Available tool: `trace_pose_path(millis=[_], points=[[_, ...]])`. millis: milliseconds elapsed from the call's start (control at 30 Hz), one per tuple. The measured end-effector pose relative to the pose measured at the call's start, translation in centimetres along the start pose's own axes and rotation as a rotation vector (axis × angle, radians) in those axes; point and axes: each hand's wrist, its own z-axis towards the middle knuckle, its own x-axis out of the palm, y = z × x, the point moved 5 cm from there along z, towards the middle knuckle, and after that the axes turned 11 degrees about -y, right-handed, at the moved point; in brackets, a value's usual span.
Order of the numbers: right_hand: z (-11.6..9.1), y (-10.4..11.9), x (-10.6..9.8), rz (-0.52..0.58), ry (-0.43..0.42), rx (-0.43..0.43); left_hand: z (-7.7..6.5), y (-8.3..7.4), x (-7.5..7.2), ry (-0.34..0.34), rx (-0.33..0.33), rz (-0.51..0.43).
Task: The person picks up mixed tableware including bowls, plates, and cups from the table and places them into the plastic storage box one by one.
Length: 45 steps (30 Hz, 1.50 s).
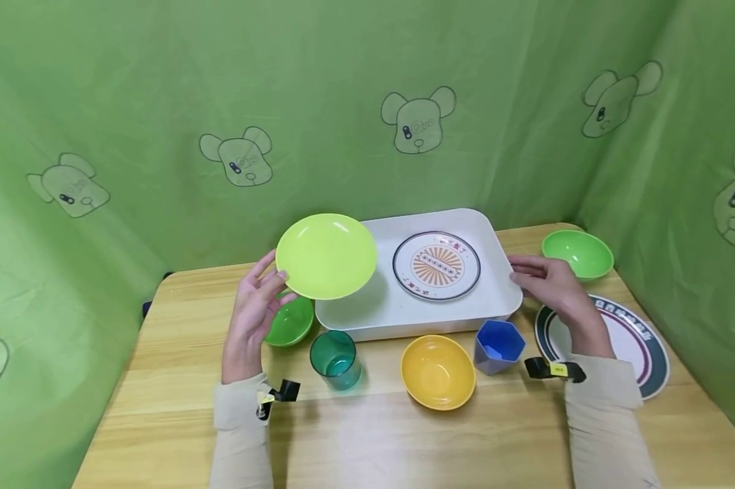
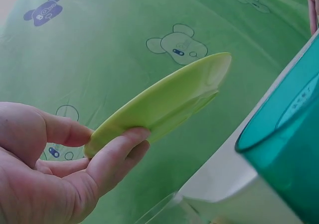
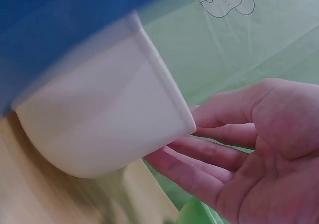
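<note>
My left hand [image 1: 259, 307] pinches the near-left rim of a lime-green plate [image 1: 327, 256], thumb on one face and fingers on the other. The plate is held up over the left end of a white tray [image 1: 380, 327], tilted in the left wrist view. In the tray's right half lies a white patterned plate [image 1: 437, 265] with a dark rim. At the tray's right end is my right hand [image 1: 557, 286], its fairly straight fingers touching the outer wall. The right wrist view shows those fingertips [image 3: 167, 157] beside the tray's corner.
In front of the tray stand a teal cup [image 1: 335, 360], a yellow bowl [image 1: 438, 373] and a blue cup [image 1: 498, 347]. A green bowl [image 1: 291, 322] sits at left, another green bowl [image 1: 578, 253] at back right. A large plate [image 1: 633, 339] lies under the right forearm. Green curtains [image 1: 318, 176] surround the table.
</note>
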Motion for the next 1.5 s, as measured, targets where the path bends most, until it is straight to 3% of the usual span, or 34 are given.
trace_pose_path(millis=[300,533,733,900,1067,1300,1500], points=[[-1.3,2.0,-1.1,-0.031,-0.02,-0.146,-0.2,0.9,1.4,0.043,-0.037,0.011],[-1.2,7.1,-1.0,-0.126,-0.034,-0.184,-0.3,1.3,1.9,0.066,-0.044,0.031],[-0.5,10.7,1.9,-0.15,0.062,-0.184,-0.4,1.4,2.3,0.094,-0.046,0.034],[-0.6,13.4,5.7,-0.013,0.217,-0.161,-0.6,1.4,2.6,0.096,-0.049,0.026],[-0.2,14.6,8.9,0.079,0.288,-0.085,-0.8,1.6,2.9,0.1,-0.057,0.023],[0.2,14.7,12.0,0.119,0.324,-0.013,-0.8,1.8,3.1,0.108,-0.047,0.019],[0.2,14.4,12.9,0.161,0.259,0.07,-0.8,1.7,3.0,0.096,-0.039,0.016]])
